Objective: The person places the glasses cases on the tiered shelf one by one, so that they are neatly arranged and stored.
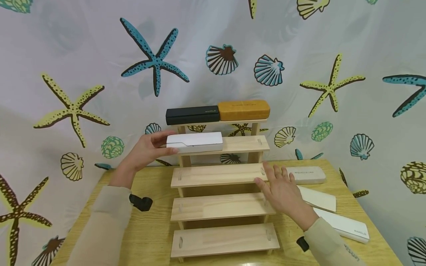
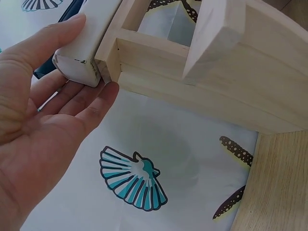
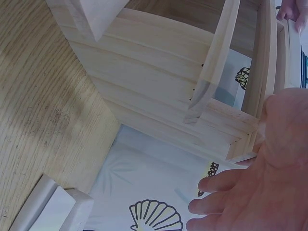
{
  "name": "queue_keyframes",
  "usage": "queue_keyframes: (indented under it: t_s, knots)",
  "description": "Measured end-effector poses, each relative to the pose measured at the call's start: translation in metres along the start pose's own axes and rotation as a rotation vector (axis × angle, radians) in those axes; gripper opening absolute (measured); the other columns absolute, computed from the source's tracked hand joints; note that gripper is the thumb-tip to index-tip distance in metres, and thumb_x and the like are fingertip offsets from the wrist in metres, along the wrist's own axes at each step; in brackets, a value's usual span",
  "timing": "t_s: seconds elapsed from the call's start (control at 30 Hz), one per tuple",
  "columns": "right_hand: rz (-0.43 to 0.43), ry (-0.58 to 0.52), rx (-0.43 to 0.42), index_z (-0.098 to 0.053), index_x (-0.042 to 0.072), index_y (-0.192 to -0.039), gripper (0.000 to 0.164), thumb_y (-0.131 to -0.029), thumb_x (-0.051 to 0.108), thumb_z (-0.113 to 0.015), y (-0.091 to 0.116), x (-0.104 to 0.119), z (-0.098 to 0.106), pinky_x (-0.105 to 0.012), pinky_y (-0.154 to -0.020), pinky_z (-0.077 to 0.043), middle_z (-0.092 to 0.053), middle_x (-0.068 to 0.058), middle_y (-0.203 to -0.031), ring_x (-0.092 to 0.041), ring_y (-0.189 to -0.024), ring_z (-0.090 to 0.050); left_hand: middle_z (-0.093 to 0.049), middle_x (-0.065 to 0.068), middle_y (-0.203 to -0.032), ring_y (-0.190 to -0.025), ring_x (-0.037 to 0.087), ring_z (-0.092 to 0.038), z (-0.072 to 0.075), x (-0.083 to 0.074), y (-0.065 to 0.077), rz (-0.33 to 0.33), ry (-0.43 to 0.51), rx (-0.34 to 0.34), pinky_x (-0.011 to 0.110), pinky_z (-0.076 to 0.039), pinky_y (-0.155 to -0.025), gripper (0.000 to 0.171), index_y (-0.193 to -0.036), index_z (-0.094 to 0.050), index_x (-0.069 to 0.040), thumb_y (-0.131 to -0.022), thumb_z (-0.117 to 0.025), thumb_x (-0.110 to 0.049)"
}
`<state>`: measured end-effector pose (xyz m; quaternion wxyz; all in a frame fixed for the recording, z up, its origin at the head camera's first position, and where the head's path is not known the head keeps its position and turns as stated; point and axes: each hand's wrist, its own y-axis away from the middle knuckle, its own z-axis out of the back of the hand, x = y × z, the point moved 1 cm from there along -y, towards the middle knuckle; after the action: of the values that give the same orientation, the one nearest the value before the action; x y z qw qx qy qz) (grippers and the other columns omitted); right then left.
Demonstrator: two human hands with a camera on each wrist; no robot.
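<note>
Before a seashell-print backdrop [image 1: 206, 22], the left grip [image 1: 149, 150] pinches a white, oblong, hard-looking case [image 1: 199, 142], probably light, stiff, best held across its end; the right grip [image 1: 282, 190] spreads, empty.

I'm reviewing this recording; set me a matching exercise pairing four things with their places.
1. Black case
2. Left hand
3. Orange case
4. Right hand

A. Rack's top shelf, right
B. Beside the rack's right edge
C. Rack's top shelf, left
D. At the shelved white case's left end

Pairs: 1-C, 2-D, 3-A, 4-B
</note>
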<state>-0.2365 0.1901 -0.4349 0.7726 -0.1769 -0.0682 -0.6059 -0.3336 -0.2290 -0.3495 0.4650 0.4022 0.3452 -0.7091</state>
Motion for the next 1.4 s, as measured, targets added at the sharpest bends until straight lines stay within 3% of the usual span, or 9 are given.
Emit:
queue_keyframes:
  t_s: [0.23, 0.63, 0.87, 1.0, 1.23, 1.33, 1.4]
  knots:
    - [0.0, -0.003, 0.008, -0.025, 0.008, -0.168, 0.075, -0.112, 0.056, -0.038, -0.001, 0.001, -0.001, -0.077, -0.119, -0.024, -0.041, -0.034, -0.16, -0.058, -0.152, -0.032, -0.056, 0.019, -0.154, -0.127, 0.012, -0.063, 0.0, 0.003, 0.001, 0.003, 0.036, -0.012, 0.018, -0.058, -0.091, 0.069, -0.156, -0.052, -0.009, -0.094, -0.082, -0.014]
    - [-0.004, -0.006, 0.014, -0.024, 0.009, -0.168, 0.075, -0.112, 0.057, -0.036, -0.001, 0.003, 0.002, -0.077, -0.12, -0.024, -0.04, -0.034, -0.16, -0.058, -0.152, -0.031, -0.056, 0.02, -0.154, -0.122, 0.003, -0.064, 0.001, 0.0, 0.008, -0.025, 0.031, -0.057, 0.016, -0.057, -0.091, 0.067, -0.155, -0.053, -0.008, -0.095, -0.081, -0.016]
    - [-0.008, -0.016, 0.014, -0.024, 0.009, -0.168, 0.075, -0.112, 0.058, -0.036, -0.001, 0.003, 0.001, -0.077, -0.12, -0.023, -0.04, -0.034, -0.16, -0.058, -0.152, -0.031, -0.056, 0.02, -0.154, -0.138, 0.029, -0.06, 0.0, -0.002, 0.011, -0.034, -0.012, -0.072, 0.014, -0.056, -0.091, 0.067, -0.156, -0.052, -0.007, -0.096, -0.08, -0.02]
    - [-0.011, -0.026, 0.016, -0.025, 0.009, -0.168, 0.076, -0.112, 0.058, -0.036, 0.0, 0.003, 0.0, -0.078, -0.12, -0.022, -0.04, -0.034, -0.161, -0.058, -0.153, -0.03, -0.053, 0.018, -0.158, -0.146, 0.036, -0.053, -0.001, -0.001, 0.016, -0.022, -0.016, -0.087, 0.01, -0.053, -0.093, 0.067, -0.158, -0.049, -0.009, -0.099, -0.076, -0.026]
    - [-0.014, -0.026, 0.022, -0.025, 0.009, -0.168, 0.076, -0.112, 0.058, -0.035, 0.001, 0.002, 0.001, -0.077, -0.12, -0.022, -0.04, -0.035, -0.161, -0.058, -0.153, -0.03, -0.055, 0.022, -0.156, -0.143, 0.039, -0.055, -0.006, -0.001, 0.041, -0.085, -0.111, -0.231, 0.003, -0.047, -0.092, 0.067, -0.163, -0.039, -0.009, -0.106, -0.066, -0.029]
    - [-0.025, -0.064, 0.056, -0.02, 0.009, -0.169, 0.078, -0.112, 0.06, -0.033, 0.001, 0.001, 0.003, -0.076, -0.122, -0.019, -0.034, -0.035, -0.164, -0.059, -0.154, -0.025, -0.056, 0.023, -0.154, -0.141, 0.043, -0.056, -0.013, 0.0, 0.054, -0.078, -0.208, -0.294, 0.023, -0.056, -0.101, 0.067, -0.164, -0.038, -0.008, -0.107, -0.064, -0.033]
    - [-0.031, -0.107, 0.08, -0.017, 0.011, -0.17, 0.079, -0.111, 0.061, -0.033, 0.002, -0.001, 0.006, -0.075, -0.123, -0.017, -0.029, -0.035, -0.167, -0.058, -0.156, -0.021, -0.056, 0.024, -0.154, -0.14, 0.046, -0.055, -0.019, 0.003, 0.062, -0.07, -0.308, -0.315, 0.042, -0.055, -0.108, 0.068, -0.163, -0.037, -0.005, -0.108, -0.062, -0.036]
